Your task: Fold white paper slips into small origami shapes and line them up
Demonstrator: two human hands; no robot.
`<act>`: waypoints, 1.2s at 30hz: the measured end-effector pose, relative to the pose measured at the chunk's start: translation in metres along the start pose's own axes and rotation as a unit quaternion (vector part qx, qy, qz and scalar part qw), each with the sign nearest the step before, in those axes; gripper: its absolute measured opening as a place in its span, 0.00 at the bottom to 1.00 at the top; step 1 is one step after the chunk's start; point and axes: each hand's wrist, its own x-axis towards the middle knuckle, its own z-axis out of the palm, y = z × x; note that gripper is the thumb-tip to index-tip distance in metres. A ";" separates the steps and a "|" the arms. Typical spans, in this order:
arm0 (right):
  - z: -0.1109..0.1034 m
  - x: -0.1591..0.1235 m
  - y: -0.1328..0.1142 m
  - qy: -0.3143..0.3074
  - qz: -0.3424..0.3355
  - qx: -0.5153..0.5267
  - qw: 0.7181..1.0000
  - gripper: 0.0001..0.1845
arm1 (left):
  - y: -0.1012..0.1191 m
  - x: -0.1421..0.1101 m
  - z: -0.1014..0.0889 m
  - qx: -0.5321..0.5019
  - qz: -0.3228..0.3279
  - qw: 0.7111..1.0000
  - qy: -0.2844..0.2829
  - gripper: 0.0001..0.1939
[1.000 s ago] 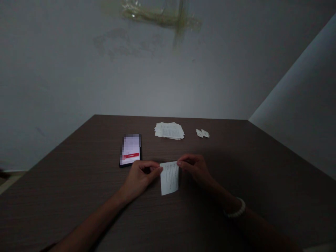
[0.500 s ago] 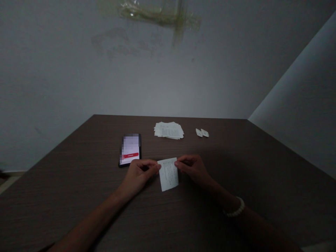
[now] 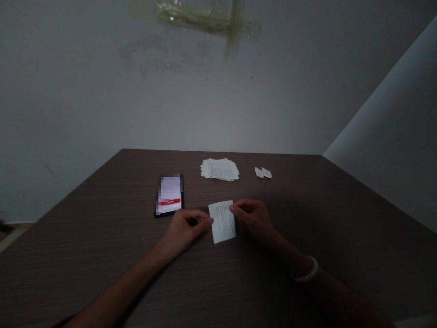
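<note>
A small white sheet of paper (image 3: 223, 224) with lines of printed text is held between my two hands, over the near middle of the table. My left hand (image 3: 187, 228) pinches its left edge between thumb and fingers. On the other side, my right hand (image 3: 253, 217) grips the paper near its upper right corner, thumb in front. The fingers behind the sheet are partly hidden. A beaded bracelet (image 3: 307, 272) circles my right wrist.
On the dark wooden table (image 3: 102, 214), a phone (image 3: 170, 193) with a lit screen lies beyond my left hand. A loose pile of printed papers (image 3: 220, 169) lies farther back. Two small folded papers (image 3: 263, 172) lie to its right. A wall (image 3: 218, 109) rises behind the table.
The paper has shifted slightly right and up in the view. My left hand's grip is now lower on its left edge; my right hand still pinches near the upper right corner.
</note>
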 end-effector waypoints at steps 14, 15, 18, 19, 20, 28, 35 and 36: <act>0.000 0.002 0.001 -0.039 0.013 0.020 0.999 0.15 | 0.003 -0.001 0.001 -0.002 0.006 1.000 -0.004 0.11; 0.000 0.002 0.001 -0.038 0.012 0.020 0.999 0.15 | 0.003 -0.001 0.001 -0.001 0.004 1.000 -0.004 0.11; 0.001 0.002 0.000 -0.032 0.010 0.019 0.999 0.14 | 0.005 -0.002 0.001 -0.001 -0.001 1.000 -0.003 0.12; 0.001 0.002 0.001 -0.031 0.011 0.017 0.999 0.14 | 0.006 -0.002 0.002 -0.001 -0.001 1.000 -0.004 0.13; 0.001 0.002 0.001 -0.030 0.012 0.015 0.999 0.14 | 0.006 -0.002 0.002 0.000 0.001 1.000 -0.005 0.13; 0.001 0.002 0.005 -0.028 0.004 0.017 0.999 0.15 | 0.006 -0.002 0.001 -0.004 0.009 1.000 -0.011 0.15; 0.000 0.000 0.005 -0.075 -0.006 0.017 0.997 0.14 | -0.003 -0.001 -0.001 -0.049 -0.018 0.999 -0.011 0.15; 0.000 0.000 0.005 -0.073 -0.006 0.014 0.997 0.14 | -0.004 -0.001 -0.001 -0.052 -0.018 0.998 -0.012 0.15</act>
